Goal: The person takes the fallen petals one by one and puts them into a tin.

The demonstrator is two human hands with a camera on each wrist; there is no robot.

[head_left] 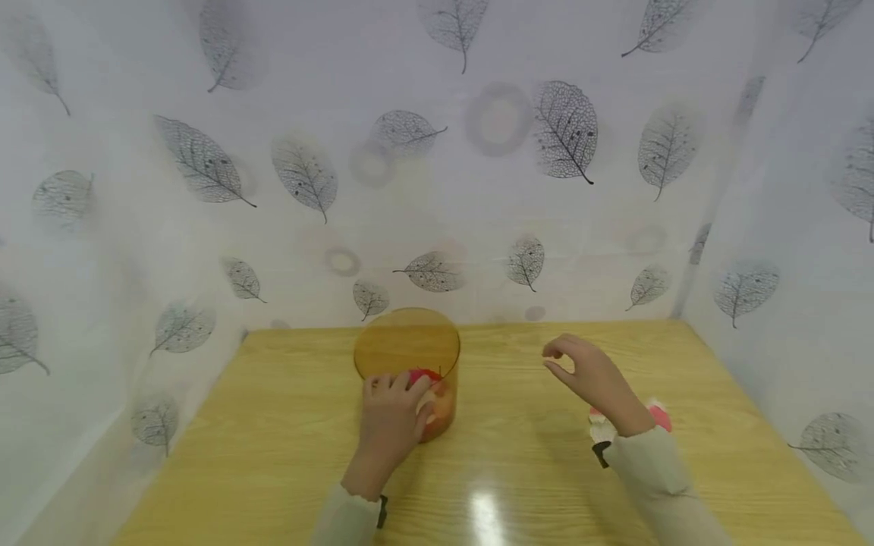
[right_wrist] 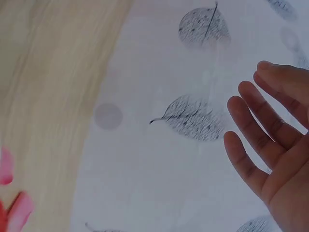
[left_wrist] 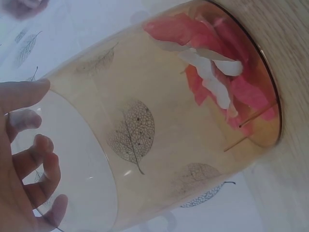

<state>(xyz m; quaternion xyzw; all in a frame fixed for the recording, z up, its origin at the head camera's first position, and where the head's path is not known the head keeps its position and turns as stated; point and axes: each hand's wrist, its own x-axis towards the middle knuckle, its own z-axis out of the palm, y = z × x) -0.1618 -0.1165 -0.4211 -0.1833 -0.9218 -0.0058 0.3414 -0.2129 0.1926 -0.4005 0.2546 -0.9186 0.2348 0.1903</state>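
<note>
A transparent amber cylinder-shaped container (head_left: 407,341) stands upright on the table. Inside it, at the bottom, lie red, pink and white petals (left_wrist: 207,72) with two thin brown stems (left_wrist: 258,115). My left hand (head_left: 391,413) is at the container's mouth. Its fingers are loosely bent and hold nothing in the left wrist view, with the tips right by the rim (left_wrist: 115,179). My right hand (head_left: 592,379) is raised over the table to the right, thumb apart from bent fingers, with nothing between them. Pink and white petals (head_left: 660,416) show beneath its wrist, partly hidden by it.
The light wooden table (head_left: 505,462) runs back to white curtains (head_left: 478,205) printed with grey leaves, which close in the back and both sides. More pink and red petals (right_wrist: 19,212) show at the lower left corner of the right wrist view.
</note>
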